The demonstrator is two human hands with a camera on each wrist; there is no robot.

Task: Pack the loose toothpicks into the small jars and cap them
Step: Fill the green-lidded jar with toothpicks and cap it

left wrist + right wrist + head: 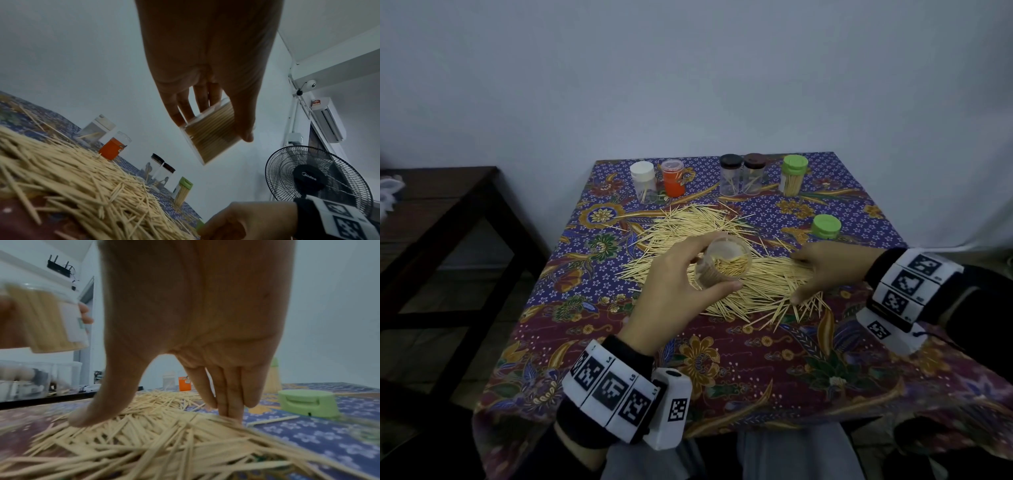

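Note:
A big pile of loose toothpicks (pixel 726 260) (pixel 68 183) (pixel 156 439) covers the middle of the table. My left hand (pixel 681 284) (pixel 207 97) holds an uncapped clear jar (pixel 724 265) (pixel 213 134) (pixel 49 321), partly filled with toothpicks, tilted above the pile. My right hand (pixel 822 270) (pixel 185 404) is down on the pile's right side, thumb and straight fingers spread and touching the toothpicks. A loose green cap (pixel 826 226) (pixel 306 404) lies just beyond the right hand.
Along the table's far edge stand a white-capped jar (pixel 643 181), an orange jar (pixel 673 178), two dark-capped clear jars (pixel 742 174) and a green-capped jar full of toothpicks (pixel 793 175). A dark wooden bench (pixel 441 219) stands at left. The patterned cloth (pixel 756 370) lies bare near me.

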